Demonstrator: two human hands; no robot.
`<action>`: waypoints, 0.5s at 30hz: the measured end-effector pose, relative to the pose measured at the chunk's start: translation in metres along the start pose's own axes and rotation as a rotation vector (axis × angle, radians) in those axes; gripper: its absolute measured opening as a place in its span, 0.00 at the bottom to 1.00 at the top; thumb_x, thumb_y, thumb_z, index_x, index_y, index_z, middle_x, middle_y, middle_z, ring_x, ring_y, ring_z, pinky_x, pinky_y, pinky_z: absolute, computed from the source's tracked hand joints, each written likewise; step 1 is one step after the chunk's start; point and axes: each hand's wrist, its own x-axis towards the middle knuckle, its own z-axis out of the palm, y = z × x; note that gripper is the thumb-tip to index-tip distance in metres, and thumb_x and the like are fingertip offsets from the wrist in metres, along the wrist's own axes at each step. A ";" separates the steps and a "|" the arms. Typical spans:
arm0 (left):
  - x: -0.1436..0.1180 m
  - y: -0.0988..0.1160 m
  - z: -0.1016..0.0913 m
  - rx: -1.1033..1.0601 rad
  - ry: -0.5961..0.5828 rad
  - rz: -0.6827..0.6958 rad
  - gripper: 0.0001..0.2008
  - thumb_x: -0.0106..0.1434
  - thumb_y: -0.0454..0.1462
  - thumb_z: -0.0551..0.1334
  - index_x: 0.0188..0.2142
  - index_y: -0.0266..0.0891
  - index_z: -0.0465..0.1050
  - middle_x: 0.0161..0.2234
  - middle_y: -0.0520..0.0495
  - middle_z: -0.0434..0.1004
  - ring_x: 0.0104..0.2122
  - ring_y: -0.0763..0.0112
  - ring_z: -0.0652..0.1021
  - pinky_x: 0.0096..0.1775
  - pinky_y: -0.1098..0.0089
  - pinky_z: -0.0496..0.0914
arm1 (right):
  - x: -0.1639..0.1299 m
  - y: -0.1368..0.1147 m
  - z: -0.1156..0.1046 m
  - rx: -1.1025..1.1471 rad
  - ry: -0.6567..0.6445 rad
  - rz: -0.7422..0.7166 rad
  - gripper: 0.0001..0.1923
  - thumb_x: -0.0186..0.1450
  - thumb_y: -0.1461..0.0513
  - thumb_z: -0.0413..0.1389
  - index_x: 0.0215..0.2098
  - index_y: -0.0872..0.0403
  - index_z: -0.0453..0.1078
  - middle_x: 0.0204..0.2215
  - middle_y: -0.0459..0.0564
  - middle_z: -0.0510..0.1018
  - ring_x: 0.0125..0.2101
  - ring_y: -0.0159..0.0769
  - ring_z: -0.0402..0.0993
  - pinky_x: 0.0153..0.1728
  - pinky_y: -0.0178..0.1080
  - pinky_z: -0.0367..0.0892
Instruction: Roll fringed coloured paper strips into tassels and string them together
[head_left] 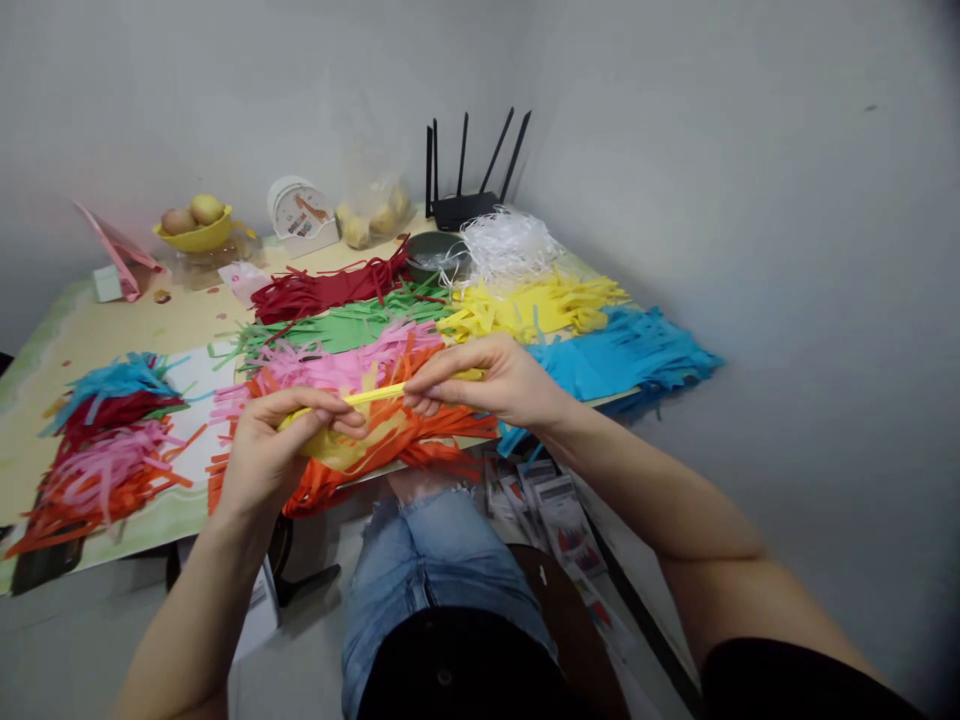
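Note:
Between my two hands stretches a narrow yellow tissue-paper strip (377,395), looking rolled or twisted in the middle. My left hand (281,432) pinches its left end, where looser yellow fringe hangs below the fingers. The other end is pinched by my right hand (495,378), with a bit of yellow showing past the fingers. Beneath them lie orange fringed tissue paper (435,425) and pink fringed tissue paper (352,362). Further back are green fringe (349,328) and dark red fringe (334,290). Yellow fringe (536,305) and blue fringe (622,352) spread to the right.
At the table's left sits a stack of mixed fringes (112,450). White string (510,243), a dark round dish (437,253) and a black router (465,208) stand at the back. A yellow bowl (196,236), a white clock (304,215) and a plastic bag (373,205) line the wall.

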 end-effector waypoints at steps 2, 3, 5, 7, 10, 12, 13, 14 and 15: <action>-0.001 -0.004 -0.005 0.048 -0.049 0.047 0.02 0.56 0.35 0.69 0.27 0.41 0.82 0.25 0.47 0.83 0.26 0.65 0.83 0.35 0.65 0.81 | 0.002 0.001 -0.002 -0.010 -0.026 0.007 0.07 0.62 0.62 0.63 0.37 0.56 0.83 0.33 0.50 0.86 0.30 0.31 0.83 0.35 0.34 0.79; -0.001 -0.006 -0.007 0.091 -0.074 0.078 0.04 0.58 0.35 0.68 0.28 0.41 0.82 0.27 0.46 0.83 0.28 0.65 0.84 0.37 0.65 0.81 | 0.003 0.002 -0.004 -0.031 -0.036 0.000 0.07 0.62 0.63 0.63 0.37 0.56 0.83 0.32 0.50 0.86 0.30 0.31 0.82 0.34 0.33 0.79; -0.001 -0.006 -0.014 0.201 -0.122 0.130 0.06 0.60 0.35 0.66 0.29 0.41 0.82 0.30 0.45 0.84 0.32 0.63 0.85 0.40 0.64 0.80 | 0.005 0.005 -0.006 -0.121 -0.050 -0.050 0.07 0.63 0.64 0.61 0.36 0.56 0.82 0.30 0.49 0.85 0.29 0.30 0.82 0.34 0.33 0.78; 0.000 -0.001 -0.019 0.347 -0.195 0.130 0.07 0.61 0.36 0.64 0.29 0.40 0.81 0.30 0.43 0.84 0.33 0.61 0.85 0.39 0.64 0.79 | 0.007 0.007 -0.009 -0.279 -0.063 -0.150 0.09 0.63 0.66 0.59 0.36 0.56 0.82 0.31 0.49 0.85 0.31 0.30 0.82 0.35 0.33 0.77; 0.009 0.014 -0.022 0.614 -0.320 0.173 0.07 0.60 0.37 0.63 0.30 0.40 0.81 0.35 0.41 0.85 0.40 0.56 0.84 0.45 0.60 0.78 | 0.011 0.008 -0.010 -0.556 -0.109 -0.321 0.11 0.63 0.69 0.56 0.38 0.54 0.81 0.34 0.50 0.86 0.36 0.32 0.82 0.40 0.35 0.76; 0.017 0.022 -0.020 0.748 -0.328 0.270 0.08 0.61 0.39 0.64 0.35 0.41 0.82 0.42 0.41 0.85 0.48 0.55 0.82 0.52 0.57 0.74 | 0.015 0.006 -0.008 -0.689 -0.162 -0.401 0.12 0.63 0.69 0.55 0.39 0.54 0.81 0.36 0.50 0.86 0.39 0.33 0.82 0.42 0.35 0.75; 0.021 0.025 -0.018 0.787 -0.323 0.305 0.09 0.62 0.40 0.64 0.38 0.42 0.82 0.44 0.42 0.85 0.49 0.55 0.81 0.53 0.58 0.73 | 0.017 0.004 -0.006 -0.738 -0.181 -0.436 0.13 0.64 0.69 0.55 0.40 0.54 0.80 0.37 0.51 0.86 0.39 0.33 0.82 0.42 0.35 0.74; 0.025 0.026 -0.016 0.815 -0.325 0.315 0.11 0.62 0.42 0.64 0.41 0.42 0.82 0.43 0.43 0.85 0.48 0.57 0.82 0.51 0.60 0.74 | 0.018 0.003 -0.005 -0.777 -0.195 -0.472 0.13 0.65 0.69 0.55 0.41 0.54 0.80 0.37 0.51 0.85 0.39 0.33 0.82 0.42 0.35 0.74; 0.028 0.025 -0.014 0.833 -0.338 0.303 0.12 0.63 0.43 0.64 0.41 0.42 0.82 0.40 0.44 0.85 0.43 0.59 0.83 0.47 0.63 0.75 | 0.019 0.001 -0.003 -0.809 -0.203 -0.508 0.13 0.66 0.69 0.54 0.41 0.55 0.80 0.37 0.52 0.85 0.39 0.33 0.82 0.42 0.34 0.74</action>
